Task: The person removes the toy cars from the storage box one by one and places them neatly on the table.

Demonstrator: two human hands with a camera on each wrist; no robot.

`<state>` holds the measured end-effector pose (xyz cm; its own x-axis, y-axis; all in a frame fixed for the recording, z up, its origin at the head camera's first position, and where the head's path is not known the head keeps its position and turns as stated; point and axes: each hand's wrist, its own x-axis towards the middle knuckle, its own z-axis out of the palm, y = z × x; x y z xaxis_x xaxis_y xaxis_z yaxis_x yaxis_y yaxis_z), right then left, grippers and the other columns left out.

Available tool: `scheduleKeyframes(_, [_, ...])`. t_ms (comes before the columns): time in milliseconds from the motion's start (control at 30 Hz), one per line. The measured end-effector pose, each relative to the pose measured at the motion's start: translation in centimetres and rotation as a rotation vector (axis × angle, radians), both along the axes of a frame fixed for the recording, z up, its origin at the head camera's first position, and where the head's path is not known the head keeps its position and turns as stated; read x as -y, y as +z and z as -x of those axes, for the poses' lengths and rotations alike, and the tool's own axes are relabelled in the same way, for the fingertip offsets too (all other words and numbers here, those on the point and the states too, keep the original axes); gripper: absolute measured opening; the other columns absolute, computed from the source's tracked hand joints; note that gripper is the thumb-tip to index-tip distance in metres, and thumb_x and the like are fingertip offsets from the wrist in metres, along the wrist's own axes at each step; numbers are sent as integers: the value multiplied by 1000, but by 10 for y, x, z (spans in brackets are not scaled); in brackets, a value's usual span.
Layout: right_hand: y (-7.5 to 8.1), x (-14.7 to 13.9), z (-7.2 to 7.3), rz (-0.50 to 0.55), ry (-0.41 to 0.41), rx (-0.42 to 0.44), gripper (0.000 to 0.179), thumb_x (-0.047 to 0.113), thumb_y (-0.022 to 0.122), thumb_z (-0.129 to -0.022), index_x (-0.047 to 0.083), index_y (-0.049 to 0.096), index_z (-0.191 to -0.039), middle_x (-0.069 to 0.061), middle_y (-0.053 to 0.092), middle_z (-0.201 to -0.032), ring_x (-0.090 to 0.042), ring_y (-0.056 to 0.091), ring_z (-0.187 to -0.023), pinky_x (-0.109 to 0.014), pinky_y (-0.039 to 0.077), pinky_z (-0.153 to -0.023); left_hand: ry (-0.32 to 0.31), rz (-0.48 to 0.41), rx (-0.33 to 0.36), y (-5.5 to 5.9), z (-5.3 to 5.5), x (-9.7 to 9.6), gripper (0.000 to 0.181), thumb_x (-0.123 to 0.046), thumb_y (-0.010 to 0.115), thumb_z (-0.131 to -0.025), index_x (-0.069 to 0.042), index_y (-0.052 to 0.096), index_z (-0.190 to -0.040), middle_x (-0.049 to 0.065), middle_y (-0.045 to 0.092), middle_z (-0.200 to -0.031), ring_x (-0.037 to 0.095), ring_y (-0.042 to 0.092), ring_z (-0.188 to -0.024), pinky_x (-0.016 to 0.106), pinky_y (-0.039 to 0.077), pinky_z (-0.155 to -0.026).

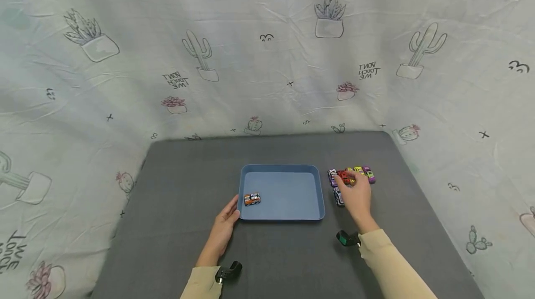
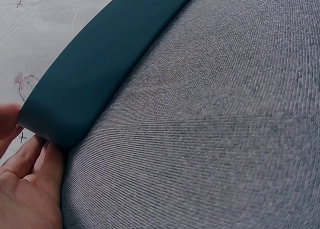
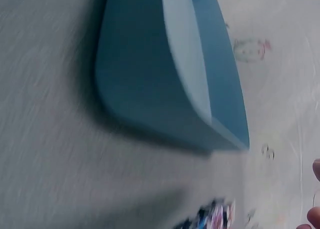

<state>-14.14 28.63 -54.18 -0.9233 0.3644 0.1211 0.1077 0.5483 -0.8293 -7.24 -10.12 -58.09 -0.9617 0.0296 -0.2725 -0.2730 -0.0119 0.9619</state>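
A shallow blue tray (image 1: pixel 281 197) lies on the table, with an orange and white toy car (image 1: pixel 252 199) inside near its left wall. My left hand (image 1: pixel 223 229) rests at the tray's front left corner, its fingers along the outer wall; the left wrist view shows the fingertips right at the tray's wall (image 2: pixel 85 64). Right of the tray, my right hand (image 1: pixel 356 195) hovers over a cluster of toy cars, thumb and fingers apart. Around it show a red car (image 1: pixel 343 176), a purple and green car (image 1: pixel 368 174) and a dark and white car (image 1: pixel 338 196). The hand partly hides the cluster.
The grey cloth-covered table (image 1: pixel 188 173) reaches back to a pale curtain (image 1: pixel 267 57) printed with cacti, which also hangs on both sides. The tray's raised right wall (image 3: pixel 145 74) stands between its inside and the cars. A black wrist camera (image 1: pixel 348 238) sits by the right sleeve.
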Motion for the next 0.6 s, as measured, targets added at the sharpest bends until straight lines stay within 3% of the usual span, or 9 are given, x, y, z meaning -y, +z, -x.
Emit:
scheduleKeyframes(300, [1, 42, 12, -1, 149, -25, 49, 39, 73, -87, 1, 63, -116, -19, 58, -106, -32, 51, -93, -43, 42, -76, 2, 16, -5, 0, 2, 0, 49, -12, 48, -103, -17, 37, -150, 7, 35, -153, 22, 29, -141, 42, 26, -113])
scheduleKeyframes(600, [2, 89, 15, 28, 294, 39, 51, 46, 72, -85, 7, 64, -117, -14, 59, -110, -31, 53, -95, -41, 45, -75, 16, 20, 6, -2, 2, -1, 49, -12, 48, -102, -19, 38, -150, 8, 36, -152, 23, 31, -140, 44, 27, -112])
